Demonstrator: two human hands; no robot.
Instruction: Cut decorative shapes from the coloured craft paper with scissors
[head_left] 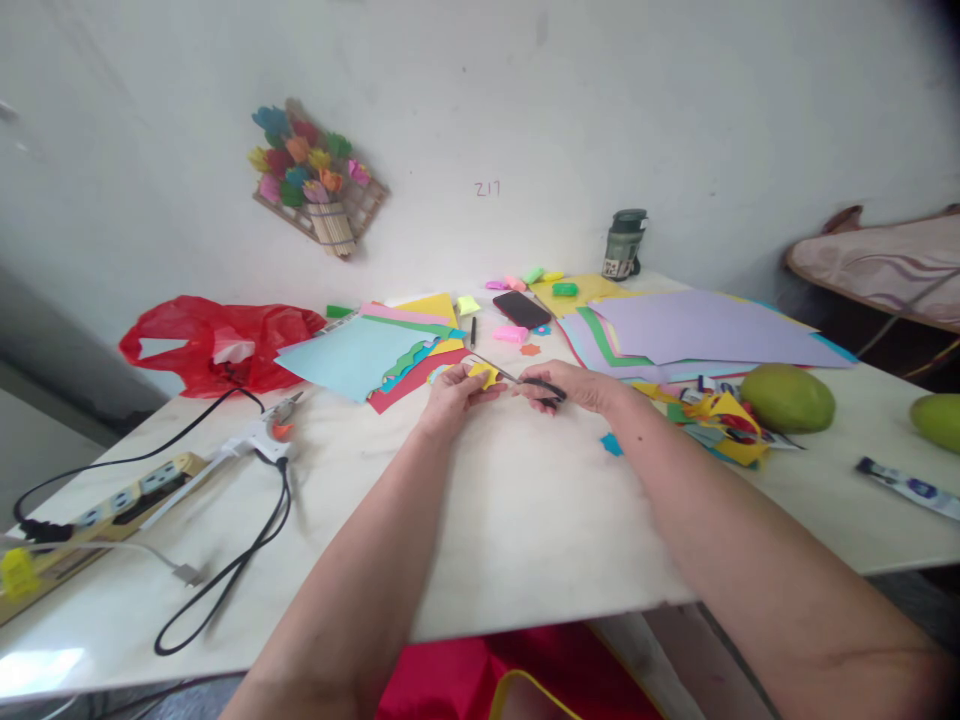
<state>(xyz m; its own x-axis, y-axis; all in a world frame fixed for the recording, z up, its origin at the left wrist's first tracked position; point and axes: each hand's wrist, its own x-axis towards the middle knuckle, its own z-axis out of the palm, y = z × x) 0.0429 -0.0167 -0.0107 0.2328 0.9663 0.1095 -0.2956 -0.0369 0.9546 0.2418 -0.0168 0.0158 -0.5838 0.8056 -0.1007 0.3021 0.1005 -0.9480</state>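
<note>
Over the middle of the white table, my left hand [450, 400] pinches a small piece of yellow paper [484, 375]. My right hand [574, 385] is closed round the black handles of a pair of scissors [546, 393], whose blades point left and meet the yellow paper. Whether the blades are apart is too small to tell. Just beyond the hands lie an orange paper cutout [530, 350] and a pink packet [511, 334]. A blue paper cutout [612, 444] rests beside my right forearm.
Coloured sheets [360, 350] and a red bag [225, 345] lie at the left, with a glue gun [262, 435] and power strip [127, 505] nearer. Rightward are more sheets [697, 325], paper scraps [720, 425], a green fruit [787, 397] and a tube [907, 487]. A phone [522, 310] lies behind.
</note>
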